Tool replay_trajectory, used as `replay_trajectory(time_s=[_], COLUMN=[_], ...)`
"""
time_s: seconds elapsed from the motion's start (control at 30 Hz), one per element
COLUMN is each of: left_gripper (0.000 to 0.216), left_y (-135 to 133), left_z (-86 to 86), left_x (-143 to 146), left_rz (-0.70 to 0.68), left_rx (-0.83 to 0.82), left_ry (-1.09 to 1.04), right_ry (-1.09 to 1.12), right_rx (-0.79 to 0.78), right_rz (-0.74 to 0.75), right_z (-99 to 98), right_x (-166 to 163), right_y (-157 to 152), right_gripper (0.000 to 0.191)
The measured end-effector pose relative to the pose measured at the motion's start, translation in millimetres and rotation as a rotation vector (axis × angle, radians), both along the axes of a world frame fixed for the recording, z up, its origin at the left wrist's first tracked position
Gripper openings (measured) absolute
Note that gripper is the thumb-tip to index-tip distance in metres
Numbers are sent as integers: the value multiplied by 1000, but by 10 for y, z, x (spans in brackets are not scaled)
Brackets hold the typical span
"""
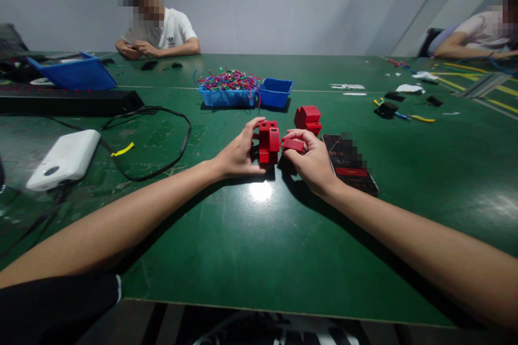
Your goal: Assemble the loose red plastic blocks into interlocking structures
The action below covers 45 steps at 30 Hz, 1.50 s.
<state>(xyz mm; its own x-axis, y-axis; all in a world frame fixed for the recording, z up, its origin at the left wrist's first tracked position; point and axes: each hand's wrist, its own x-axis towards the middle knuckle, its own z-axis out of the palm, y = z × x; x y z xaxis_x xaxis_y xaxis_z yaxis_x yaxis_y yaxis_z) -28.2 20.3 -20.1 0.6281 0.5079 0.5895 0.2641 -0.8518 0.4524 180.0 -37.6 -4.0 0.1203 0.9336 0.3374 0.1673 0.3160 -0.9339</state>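
Observation:
My left hand [238,153] is curled around a red plastic block [268,142] that stands upright on the green table [259,248], thumb under it and fingers on its top. My right hand [309,161] pinches a small flat red piece [292,144] right beside that block, almost touching it. A second red block [308,118] sits on the table just behind my right hand. A dark phone [350,164] lies by my right wrist.
Two blue bins [275,92], one heaped with coloured wires [230,81], stand behind the blocks. A white power bank [65,159] with a black cable [162,167] lies left. Other people sit at the far left and far right edges, with small parts scattered there.

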Motion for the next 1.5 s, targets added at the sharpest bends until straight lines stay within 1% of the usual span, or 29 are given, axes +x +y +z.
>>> replay_trajectory(time_s=[0.27, 0.4, 0.6, 0.77, 0.93, 1.33, 1.5], left_gripper=[116, 117, 116, 114, 114, 115, 115], left_y=[-12, -7, -6, -11, -18, -17, -28], left_z=[16, 9, 2, 11, 21, 24, 32], left_x=[4, 5, 5, 11, 10, 9, 6], left_rz=[1, 6, 12, -2, 1, 0, 13], left_rx=[2, -3, -13, -16, -6, 16, 24], left_ry=[7, 8, -9, -21, -4, 14, 23], right_ry=[44, 35, 50, 123, 174, 96, 88], right_rx=[-27, 10, 20, -21, -54, -24, -29], right_rz=[7, -21, 1, 17, 50, 71, 65], right_z=[31, 18, 27, 53, 28, 15, 11], right_x=[-4, 14, 12, -25, -36, -21, -25], right_y=[-10, 2, -6, -22, -11, 5, 3], right_gripper=[19, 17, 18, 25, 32, 40, 40])
